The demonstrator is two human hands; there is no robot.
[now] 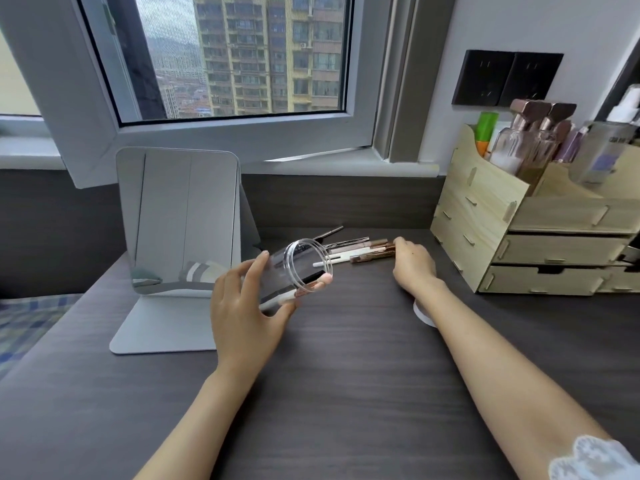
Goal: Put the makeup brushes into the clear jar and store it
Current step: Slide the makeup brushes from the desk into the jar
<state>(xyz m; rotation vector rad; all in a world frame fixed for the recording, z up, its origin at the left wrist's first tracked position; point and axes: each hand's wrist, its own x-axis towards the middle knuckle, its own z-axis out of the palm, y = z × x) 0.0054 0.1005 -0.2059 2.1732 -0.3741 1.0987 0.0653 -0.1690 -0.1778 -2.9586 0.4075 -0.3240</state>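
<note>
My left hand (249, 303) grips the clear jar (298, 268), tilted on its side above the dark desk with its round mouth facing right toward the brushes. One brush with a white handle seems to lie inside the jar. Several makeup brushes (360, 251) with white and rose-gold handles lie in a bundle on the desk just past the jar's mouth. My right hand (414, 263) rests on the right end of that bundle, fingers curled over the brush heads.
A standing mirror (180, 220) is at the left behind my left hand. A wooden drawer organiser (540, 244) holding bottles stands at the right. A white round lid (420, 315) peeks from under my right forearm. The window wall lies behind.
</note>
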